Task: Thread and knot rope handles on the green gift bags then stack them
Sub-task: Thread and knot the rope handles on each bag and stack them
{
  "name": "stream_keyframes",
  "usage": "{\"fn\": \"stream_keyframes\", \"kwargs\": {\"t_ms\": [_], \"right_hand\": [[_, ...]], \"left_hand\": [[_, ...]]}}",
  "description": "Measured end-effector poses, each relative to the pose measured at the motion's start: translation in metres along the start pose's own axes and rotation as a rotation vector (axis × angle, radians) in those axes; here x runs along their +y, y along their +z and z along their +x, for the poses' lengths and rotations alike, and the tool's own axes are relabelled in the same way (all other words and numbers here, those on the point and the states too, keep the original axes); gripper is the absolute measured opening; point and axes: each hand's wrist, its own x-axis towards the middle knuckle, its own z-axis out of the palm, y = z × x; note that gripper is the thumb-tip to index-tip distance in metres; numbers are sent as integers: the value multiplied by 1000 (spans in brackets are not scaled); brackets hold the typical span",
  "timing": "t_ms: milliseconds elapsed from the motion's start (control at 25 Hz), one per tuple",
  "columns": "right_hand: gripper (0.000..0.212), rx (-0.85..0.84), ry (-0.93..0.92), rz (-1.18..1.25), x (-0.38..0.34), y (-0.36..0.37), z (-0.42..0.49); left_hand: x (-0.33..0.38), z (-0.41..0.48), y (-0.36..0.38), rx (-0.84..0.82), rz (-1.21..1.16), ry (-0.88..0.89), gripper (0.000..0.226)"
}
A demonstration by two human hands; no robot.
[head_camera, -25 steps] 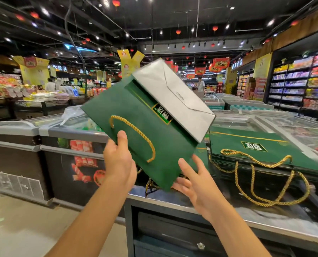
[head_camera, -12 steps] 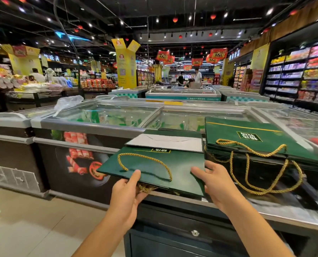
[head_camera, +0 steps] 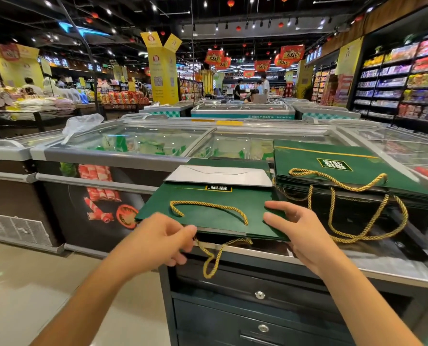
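Left hand (head_camera: 163,240) has shifted to pinch rope (head_camera: 214,260); right hand (head_camera: 300,228) grips flat green bag (head_camera: 215,217)

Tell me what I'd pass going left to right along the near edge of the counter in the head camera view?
Left hand → dangling gold rope handle → right hand → stack of green gift bags. The flat green bag both hands hold spans them, so it has no clear place.
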Motion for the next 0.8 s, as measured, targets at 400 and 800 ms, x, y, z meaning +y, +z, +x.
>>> {"fn": "stream_keyframes", "kwargs": {"t_ms": [400,800], "right_hand": [[38,-29,-41,-53,3,-5,-8],[37,-20,19,-12,-2,-2,-5]], "left_hand": [[17,87,-16,33,625,495,46],[53,104,-24,-15,505,528,9]]}}
